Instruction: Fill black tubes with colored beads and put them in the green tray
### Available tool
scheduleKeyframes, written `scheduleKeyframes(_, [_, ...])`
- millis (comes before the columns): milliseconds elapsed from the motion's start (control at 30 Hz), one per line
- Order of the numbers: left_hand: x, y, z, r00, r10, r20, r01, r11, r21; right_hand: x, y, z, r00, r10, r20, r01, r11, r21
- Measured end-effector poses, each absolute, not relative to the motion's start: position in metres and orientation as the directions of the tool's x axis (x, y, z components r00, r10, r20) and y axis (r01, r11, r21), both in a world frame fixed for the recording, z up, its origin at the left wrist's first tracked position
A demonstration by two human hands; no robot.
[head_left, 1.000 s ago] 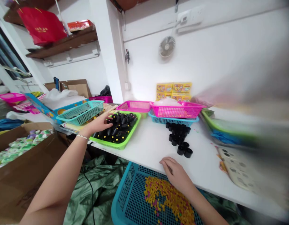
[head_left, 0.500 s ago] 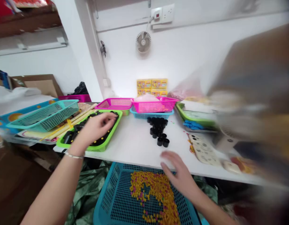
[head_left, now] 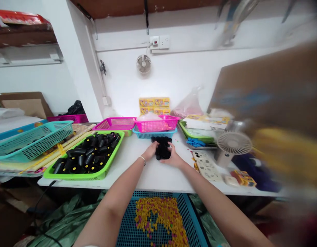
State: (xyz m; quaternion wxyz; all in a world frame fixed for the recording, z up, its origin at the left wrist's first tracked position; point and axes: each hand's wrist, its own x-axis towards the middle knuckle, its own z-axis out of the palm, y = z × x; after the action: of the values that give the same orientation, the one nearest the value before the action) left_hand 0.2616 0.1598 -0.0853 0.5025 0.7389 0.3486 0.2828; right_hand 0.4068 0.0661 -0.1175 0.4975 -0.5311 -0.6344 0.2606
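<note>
A cluster of small black cylindrical caps [head_left: 162, 146] stands upright on the white table [head_left: 140, 171]. Around its left side curl the fingers of my left hand [head_left: 149, 152], which wears a pale bracelet. From the right, my right hand [head_left: 174, 158] is wrapped against the same cluster, thumb and fingers pressing it together. The caps partly hide my fingertips. To the left lies a green basket [head_left: 103, 175] filled with black cylinders [head_left: 89, 158], several with yellow ends. Below the table edge, a blue basket [head_left: 193, 219] holds many yellow and pink pieces [head_left: 161, 212].
Behind the caps sit a pink basket [head_left: 158, 126] on a light-blue one, and yellow boxes [head_left: 154, 104] against the wall. At right are a phone [head_left: 206, 166], a desk fan [head_left: 233, 144] and a blurred cardboard sheet [head_left: 271, 85]. A turquoise basket [head_left: 42, 144] stands far left.
My left hand has moved from over the green basket rightward to the caps. My right hand has reached forward to them. The caps now form a tighter group, and the view has shifted.
</note>
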Motion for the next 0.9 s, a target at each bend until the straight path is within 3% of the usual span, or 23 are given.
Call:
scheduleKeyframes(433, [0.182, 0.085, -0.08, 0.656, 0.751, 0.071, 0.266, -0.319, 0.91, 0.377, 0.017, -0.101, -0.338, 0.864, 0.374, 0.476, 0.499, -0.724])
scheduleKeyframes(567, [0.157, 0.068, -0.077, 0.597, 0.801, 0.049, 0.286, -0.27, 0.919, 0.375, 0.003, -0.092, -0.273, 0.876, 0.398, 0.589, 0.479, -0.651])
scheduleKeyframes(667, [0.137, 0.062, -0.079, 0.628, 0.773, 0.09, 0.228, -0.293, 0.929, 0.366, -0.027, -0.078, -0.105, 0.805, 0.584, 0.704, 0.475, -0.528])
scheduleKeyframes(733, [0.128, 0.055, -0.083, 0.649, 0.748, 0.142, 0.214, -0.358, 0.909, 0.352, -0.052, -0.076, -0.153, 0.749, 0.645, 0.689, 0.549, -0.473])
scheduleKeyframes(767, [0.126, 0.05, -0.087, 0.645, 0.744, 0.175, 0.221, -0.4, 0.89, 0.342, -0.063, -0.08, -0.266, 0.749, 0.607, 0.656, 0.602, -0.456])
scheduleKeyframes(833, [0.13, 0.039, -0.094, 0.606, 0.757, 0.244, 0.255, -0.476, 0.842, 0.318, -0.079, -0.097, -0.535, 0.751, 0.387, 0.607, 0.66, -0.443])
scheduleKeyframes(900, [0.14, 0.03, -0.101, 0.55, 0.776, 0.309, 0.305, -0.53, 0.791, 0.296, -0.084, -0.123, -0.634, 0.761, 0.139, 0.645, 0.619, -0.448])
